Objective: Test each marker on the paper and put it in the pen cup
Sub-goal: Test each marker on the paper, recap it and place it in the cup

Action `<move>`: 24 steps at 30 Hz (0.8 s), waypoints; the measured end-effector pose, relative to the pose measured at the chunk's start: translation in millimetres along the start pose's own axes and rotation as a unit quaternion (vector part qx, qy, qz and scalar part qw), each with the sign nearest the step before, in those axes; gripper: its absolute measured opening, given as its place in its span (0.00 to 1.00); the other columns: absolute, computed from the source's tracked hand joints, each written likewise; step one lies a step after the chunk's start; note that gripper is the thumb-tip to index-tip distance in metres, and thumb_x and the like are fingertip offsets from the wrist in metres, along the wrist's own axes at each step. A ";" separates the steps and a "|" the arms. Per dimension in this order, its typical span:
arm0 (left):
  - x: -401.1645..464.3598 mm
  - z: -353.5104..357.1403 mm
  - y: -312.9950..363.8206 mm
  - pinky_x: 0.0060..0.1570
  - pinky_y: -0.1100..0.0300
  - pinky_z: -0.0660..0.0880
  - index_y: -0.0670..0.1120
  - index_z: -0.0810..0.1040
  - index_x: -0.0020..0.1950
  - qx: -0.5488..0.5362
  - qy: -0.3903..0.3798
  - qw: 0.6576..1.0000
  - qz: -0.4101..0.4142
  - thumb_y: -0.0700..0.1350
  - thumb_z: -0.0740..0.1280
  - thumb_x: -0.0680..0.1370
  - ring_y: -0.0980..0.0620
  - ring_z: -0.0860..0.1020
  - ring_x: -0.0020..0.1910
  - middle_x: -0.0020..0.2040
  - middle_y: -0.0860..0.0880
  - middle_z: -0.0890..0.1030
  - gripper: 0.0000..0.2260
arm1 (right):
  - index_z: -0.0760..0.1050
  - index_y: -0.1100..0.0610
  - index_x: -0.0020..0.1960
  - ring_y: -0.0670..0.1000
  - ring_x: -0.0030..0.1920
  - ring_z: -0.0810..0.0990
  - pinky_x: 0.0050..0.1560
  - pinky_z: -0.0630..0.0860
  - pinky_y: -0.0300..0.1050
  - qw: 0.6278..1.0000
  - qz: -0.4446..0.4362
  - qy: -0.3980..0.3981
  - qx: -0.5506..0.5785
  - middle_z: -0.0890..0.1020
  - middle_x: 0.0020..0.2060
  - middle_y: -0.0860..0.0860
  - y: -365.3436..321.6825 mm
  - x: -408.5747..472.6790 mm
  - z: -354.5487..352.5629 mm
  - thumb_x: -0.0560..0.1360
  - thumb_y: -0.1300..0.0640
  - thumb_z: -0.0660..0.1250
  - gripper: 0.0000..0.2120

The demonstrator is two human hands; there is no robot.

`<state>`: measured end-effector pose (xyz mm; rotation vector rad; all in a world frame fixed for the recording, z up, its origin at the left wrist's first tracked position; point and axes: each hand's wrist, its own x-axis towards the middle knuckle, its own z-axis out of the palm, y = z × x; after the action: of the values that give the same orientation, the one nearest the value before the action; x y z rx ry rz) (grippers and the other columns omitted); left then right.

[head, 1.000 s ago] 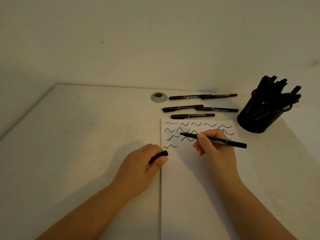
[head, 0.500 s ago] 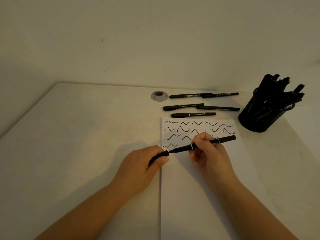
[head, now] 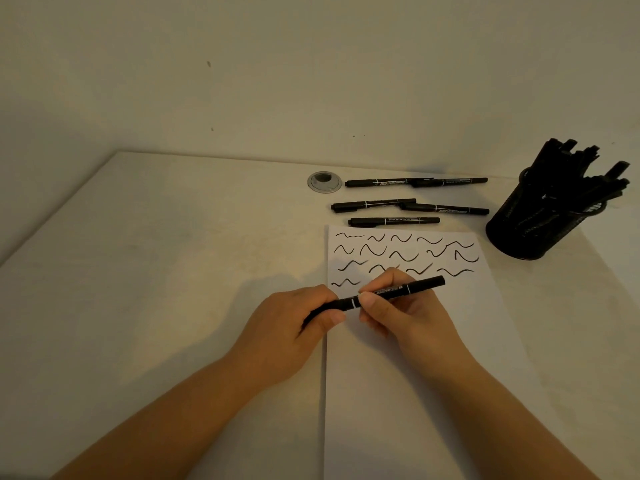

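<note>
A black marker (head: 412, 289) lies slanted across both hands above the white paper (head: 408, 375). My right hand (head: 405, 313) pinches its barrel near the middle. My left hand (head: 294, 327) grips the cap end (head: 322, 310), which now meets the barrel. Several black wavy test strokes (head: 401, 254) fill the top of the sheet. Several loose black markers (head: 394, 221) lie in rows on the table beyond the paper. The black mesh pen cup (head: 530, 230) stands at the right, packed with several markers.
A round grey cable grommet (head: 324, 181) is set in the white table (head: 156, 271) near the back edge. A plain wall rises behind the table. The table's left edge runs diagonally at the far left.
My right hand brought the marker's tip from over the strokes down to the cap held in my left hand, and the tip has gone into the cap.
</note>
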<state>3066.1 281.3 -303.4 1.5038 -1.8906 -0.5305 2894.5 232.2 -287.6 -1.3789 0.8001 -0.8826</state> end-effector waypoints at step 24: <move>-0.4 4.6 1.0 0.27 0.68 0.61 0.61 0.68 0.37 -0.059 -0.002 0.998 -0.008 0.61 0.54 0.74 0.58 0.69 0.27 0.30 0.59 0.73 0.09 | 0.74 0.58 0.40 0.46 0.27 0.72 0.30 0.71 0.37 1.000 -0.005 -0.018 0.023 0.76 0.26 0.48 5.6 -3.0 -0.8 0.68 0.58 0.68 0.05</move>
<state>3062.2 281.6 -306.1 1.4429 -1.8188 -0.6430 2892.7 234.4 -293.3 -1.3562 0.7429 -0.8766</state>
